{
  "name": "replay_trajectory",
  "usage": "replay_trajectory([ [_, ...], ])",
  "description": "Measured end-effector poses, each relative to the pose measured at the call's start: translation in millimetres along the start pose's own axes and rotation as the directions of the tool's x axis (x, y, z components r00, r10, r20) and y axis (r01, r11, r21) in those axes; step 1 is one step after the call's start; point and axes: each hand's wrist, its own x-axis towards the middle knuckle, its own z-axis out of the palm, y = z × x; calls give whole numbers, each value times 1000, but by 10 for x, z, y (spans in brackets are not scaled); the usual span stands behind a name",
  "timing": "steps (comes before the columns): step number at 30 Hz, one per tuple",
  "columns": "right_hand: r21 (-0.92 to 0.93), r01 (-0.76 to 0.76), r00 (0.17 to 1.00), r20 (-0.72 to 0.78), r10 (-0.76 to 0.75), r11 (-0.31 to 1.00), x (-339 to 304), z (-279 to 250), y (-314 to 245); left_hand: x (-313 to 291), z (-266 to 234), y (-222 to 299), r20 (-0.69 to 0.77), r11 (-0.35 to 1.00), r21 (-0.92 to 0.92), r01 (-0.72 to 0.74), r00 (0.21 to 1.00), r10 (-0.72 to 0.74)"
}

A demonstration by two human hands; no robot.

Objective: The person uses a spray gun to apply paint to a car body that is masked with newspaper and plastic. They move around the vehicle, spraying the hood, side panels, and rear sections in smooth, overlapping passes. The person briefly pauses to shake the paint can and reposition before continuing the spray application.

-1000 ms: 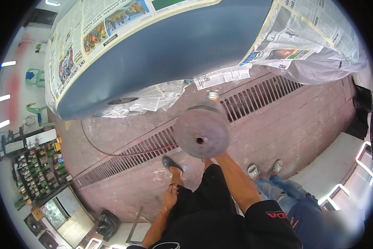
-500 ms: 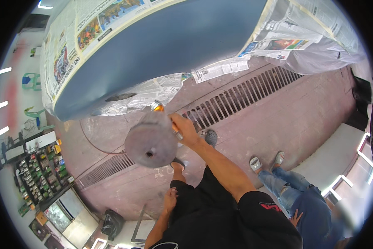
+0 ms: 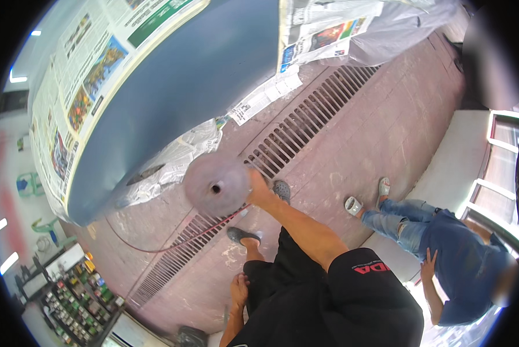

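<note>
My right hand (image 3: 260, 188) is closed around the handle of a spray gun (image 3: 216, 173), held out in front of me at arm's length. Its round, greyish cup with a dark hole in the lid faces up and hides most of the gun and my fingertips. Beyond it stretches a smooth blue-grey vehicle panel (image 3: 184, 75), bordered by taped newspaper (image 3: 92, 63). The gun appears beside the panel's lower edge; whether spray comes out cannot be seen. My left hand (image 3: 240, 289) hangs beside my thigh, fingers loosely bent, with nothing visible in it.
A thin reddish hose (image 3: 149, 250) loops across the floor from beneath the gun. A slotted floor grate (image 3: 311, 118) runs diagonally past my feet. Another person (image 3: 453, 260) stands at right. Crumpled plastic sheeting (image 3: 410, 34) covers the far right; a rack of small containers (image 3: 77, 306) stands lower left.
The view has turned, so the panel and rack sit further left and lower. The spray gun's cup now faces up more squarely and hides its metal parts. My left hand stays at my side.
</note>
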Motion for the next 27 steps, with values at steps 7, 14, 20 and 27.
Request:
replay_trajectory([
  [7, 13, 37, 986, -163, -35, 999, -136, -84, -451, 102, -238, 84, -11, 999, 41, -35, 999, 35],
  [14, -113, -425, 656, -722, 219, 898, -1392, -726, 186, 192, -351, 404, 74, 986, 99, -136, 989, 129],
  [20, -253, -392, 408, -909, -79, 885, -2918, -1222, 189, 354, -1094, 291, 46, 942, 149, -301, 954, 297],
  [27, -717, -696, 677, -674, -294, 43, -4614, -10, -292, 322, -2041, -1106, -8, 944, 83, -320, 947, 322],
])
